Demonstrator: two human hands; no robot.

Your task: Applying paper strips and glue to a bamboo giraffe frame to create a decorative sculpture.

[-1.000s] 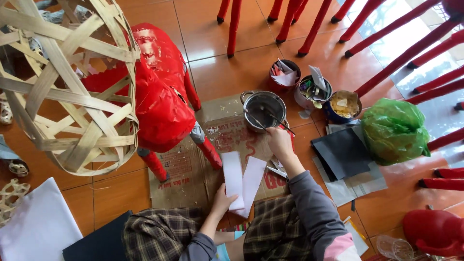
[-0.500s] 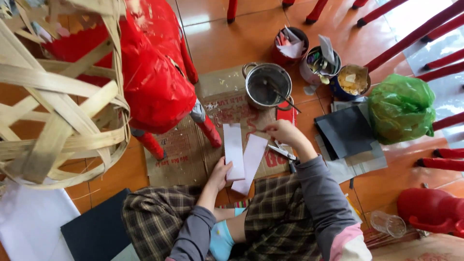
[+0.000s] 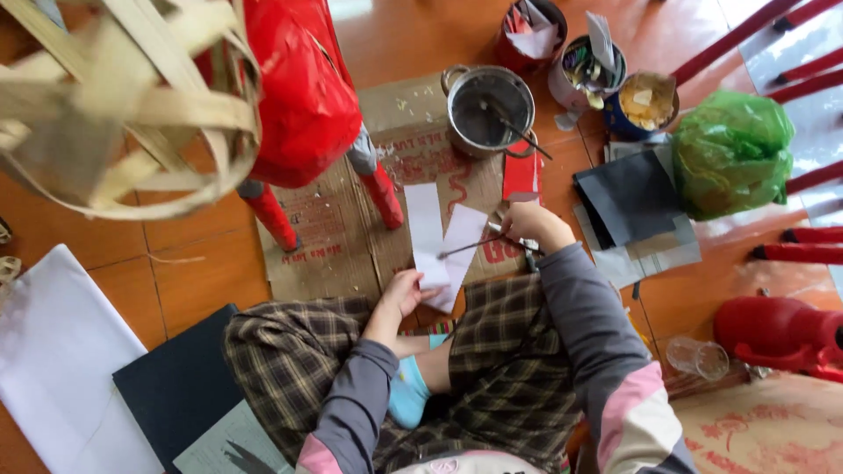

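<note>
The right hand (image 3: 527, 221) has come back from the metal pot (image 3: 488, 109) and now sits over the white paper strips (image 3: 442, 243), while the view has tilted closer to the floor. Its fingers are closed around a thin brush (image 3: 479, 245), whose tip lies across the right-hand strip. The left hand (image 3: 406, 290) pinches the lower ends of the strips, thumb on top, holding them down on the flattened cardboard (image 3: 338, 237).

It looks like the pasting step: glue is being brushed onto the paper. The next move would call for steady, even strokes along the strip with the left hand keeping it flat.

The person sits cross-legged in checked trousers on an orange tiled floor (image 3: 189, 285). Beside the pot stand three small tins (image 3: 597, 66) of scraps; dark sheets (image 3: 628, 197) and a green plastic bag (image 3: 731, 154) lie to the right. A red paper-covered figure (image 3: 303, 96) stands on the cardboard, and a woven bamboo frame (image 3: 114, 114) hangs close to the camera. White sheets (image 3: 57, 351) lie at lower left.
</note>
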